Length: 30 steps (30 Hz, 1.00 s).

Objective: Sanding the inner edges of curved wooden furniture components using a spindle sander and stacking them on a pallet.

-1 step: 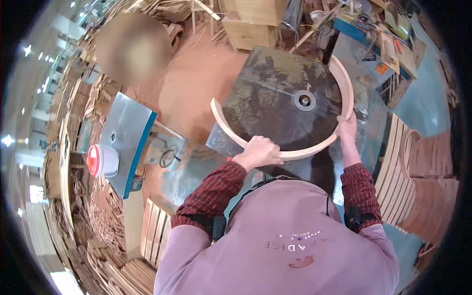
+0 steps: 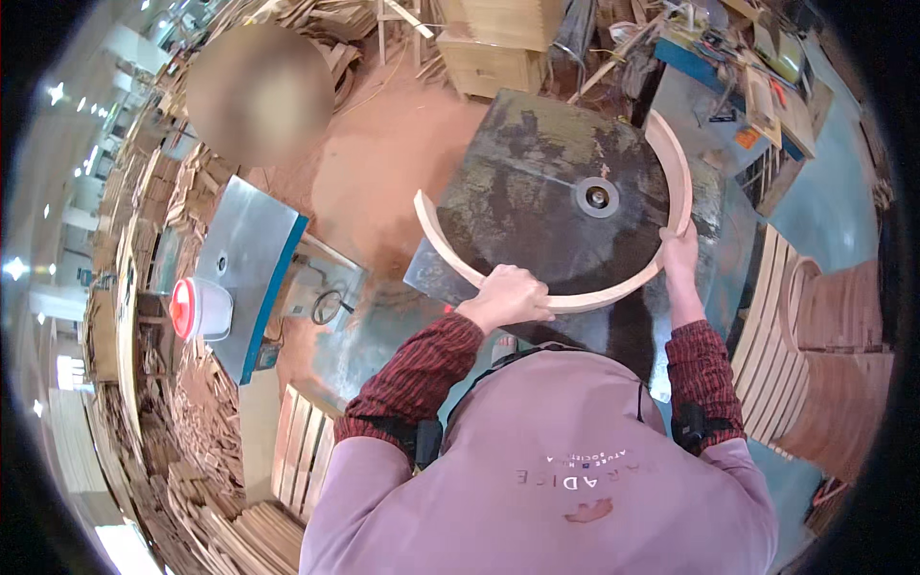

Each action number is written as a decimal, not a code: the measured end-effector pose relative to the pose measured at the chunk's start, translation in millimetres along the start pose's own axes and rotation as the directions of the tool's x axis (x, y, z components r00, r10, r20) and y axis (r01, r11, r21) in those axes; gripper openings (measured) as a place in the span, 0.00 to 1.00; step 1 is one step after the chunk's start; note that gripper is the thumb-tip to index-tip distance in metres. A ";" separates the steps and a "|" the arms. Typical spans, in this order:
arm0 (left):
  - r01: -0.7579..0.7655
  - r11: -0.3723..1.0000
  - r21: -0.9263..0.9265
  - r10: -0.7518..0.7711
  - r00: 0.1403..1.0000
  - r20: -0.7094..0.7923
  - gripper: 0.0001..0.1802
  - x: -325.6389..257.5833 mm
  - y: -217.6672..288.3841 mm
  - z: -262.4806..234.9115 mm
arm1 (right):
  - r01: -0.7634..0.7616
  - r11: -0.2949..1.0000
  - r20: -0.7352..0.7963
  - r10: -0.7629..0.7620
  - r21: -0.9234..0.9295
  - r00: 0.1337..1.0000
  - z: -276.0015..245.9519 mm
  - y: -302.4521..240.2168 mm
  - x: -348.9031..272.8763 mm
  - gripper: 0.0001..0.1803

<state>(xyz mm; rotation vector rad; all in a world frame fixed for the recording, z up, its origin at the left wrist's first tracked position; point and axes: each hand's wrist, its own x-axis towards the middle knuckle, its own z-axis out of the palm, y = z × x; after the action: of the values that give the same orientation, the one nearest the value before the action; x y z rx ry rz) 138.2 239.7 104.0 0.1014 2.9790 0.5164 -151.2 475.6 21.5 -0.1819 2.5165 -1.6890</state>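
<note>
A pale, curved wooden strip (image 2: 443, 247) bent into a wide open arc lies on a dark metal machine table (image 2: 522, 168). A round spindle (image 2: 596, 197) sits in the table's middle, inside the arc. My left hand (image 2: 508, 297) grips the arc's lower near part from above. My right hand (image 2: 678, 251) clasps the arc's right side, where it bends up toward the far end (image 2: 673, 158). Both forearms wear dark red striped sleeves.
A second machine table with a blue edge (image 2: 244, 268) stands at the left, a red-and-white round container (image 2: 196, 309) beside it. Stacked curved wooden parts (image 2: 824, 364) fill the right. Wooden slats (image 2: 297, 450), crates (image 2: 498, 48) and a sawdust floor (image 2: 383, 172) surround me. Another person (image 2: 259, 91) is upper left.
</note>
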 end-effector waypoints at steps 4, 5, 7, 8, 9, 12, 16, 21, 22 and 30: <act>0.075 0.997 -0.018 -0.075 0.997 0.034 0.23 -2.7 1.8 0.8 | -0.062 0.998 0.072 0.063 -0.016 0.995 -1.1 -16.9 -10.7 0.35; 0.069 0.997 -0.014 -0.069 0.997 0.025 0.23 -2.4 0.8 0.3 | -0.062 0.998 0.078 0.062 -0.010 0.995 -1.5 -19.7 -10.0 0.34; 0.056 0.998 -0.020 -0.056 0.998 0.022 0.23 -2.4 -1.1 -0.2 | -0.065 0.998 0.086 0.065 0.000 0.994 -2.3 -24.0 -10.3 0.34; 0.051 0.998 -0.030 -0.050 0.998 0.026 0.23 -2.6 -2.3 -0.3 | -0.065 0.998 0.094 0.063 0.012 0.994 -2.5 -24.2 -10.3 0.34; 0.043 0.998 -0.038 -0.042 0.999 0.030 0.23 -2.0 -2.7 -1.5 | -0.065 0.998 0.100 0.063 0.025 0.993 -2.6 -22.7 -9.6 0.33; 0.086 0.995 -0.054 -0.082 0.995 0.060 0.22 -2.0 1.2 -2.5 | -0.056 0.998 0.095 0.053 0.029 0.994 -2.8 -17.8 -9.6 0.33; 0.101 0.993 -0.060 -0.096 0.992 0.080 0.23 -1.1 2.8 0.8 | -0.033 0.999 0.060 0.032 0.023 0.998 0.8 -11.9 -14.1 0.32; 0.099 0.994 -0.047 -0.095 0.993 0.076 0.23 -2.0 2.9 6.7 | -0.059 0.998 0.076 0.059 -0.001 0.995 1.2 2.1 -12.4 0.31; 0.108 0.993 -0.046 -0.104 0.991 0.086 0.23 -1.9 2.8 9.1 | -0.086 0.996 0.084 0.088 -0.028 0.993 1.3 5.6 -11.4 0.32; 0.101 0.994 -0.033 -0.097 0.990 0.104 0.23 1.7 2.3 -0.9 | -0.005 0.993 0.059 -0.003 0.121 0.998 2.6 0.9 -8.8 0.31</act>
<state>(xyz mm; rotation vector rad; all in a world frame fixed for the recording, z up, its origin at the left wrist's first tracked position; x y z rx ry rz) 136.5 241.8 105.4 -0.0227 2.8561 0.5386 -142.2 475.0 19.9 -0.2163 2.3635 -1.8020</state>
